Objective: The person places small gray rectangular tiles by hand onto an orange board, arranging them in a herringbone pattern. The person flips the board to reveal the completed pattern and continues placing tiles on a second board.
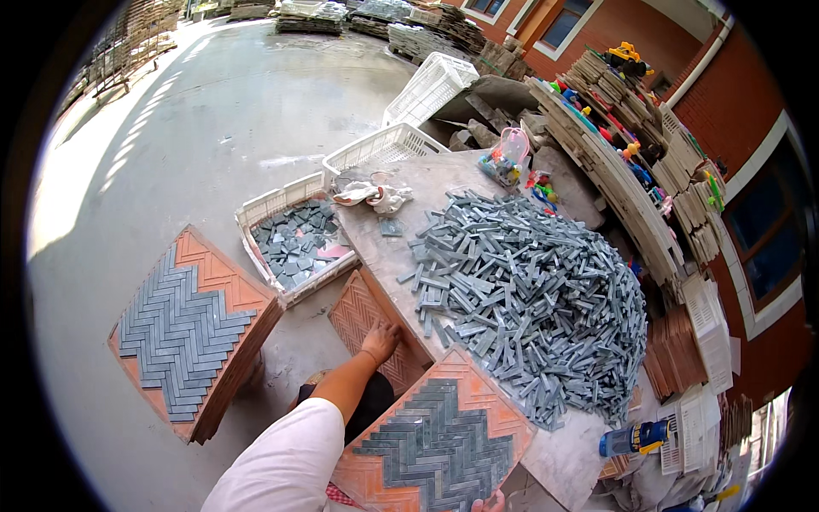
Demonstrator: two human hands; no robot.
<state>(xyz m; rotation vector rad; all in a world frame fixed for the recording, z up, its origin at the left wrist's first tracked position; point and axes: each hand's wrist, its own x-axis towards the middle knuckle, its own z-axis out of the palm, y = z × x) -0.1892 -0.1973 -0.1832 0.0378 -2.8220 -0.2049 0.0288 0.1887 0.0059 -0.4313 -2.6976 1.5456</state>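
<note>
My left hand (381, 340), its fingers curled, is at the table-side edge of an orange herringbone-patterned tray (351, 309) with no tiles visible in it. That tray leans low beside the table, partly hidden by my arm. Close in front of me, a second orange tray (362, 474) holds grey strip tiles (435, 448) in a zigzag herringbone. Its lower edge is gripped by my right hand (489, 503), of which only a little shows at the bottom of the view. A big heap of loose grey strip tiles (529, 299) covers much of the table (384, 243).
At left stands a stack of orange trays (243, 363), its top one tiled. A white crate (309, 286) contains grey tile pieces; another white crate (375, 145) is behind it. White gloves (375, 195) lie on the table's far corner. A blue bottle (631, 439) is at right.
</note>
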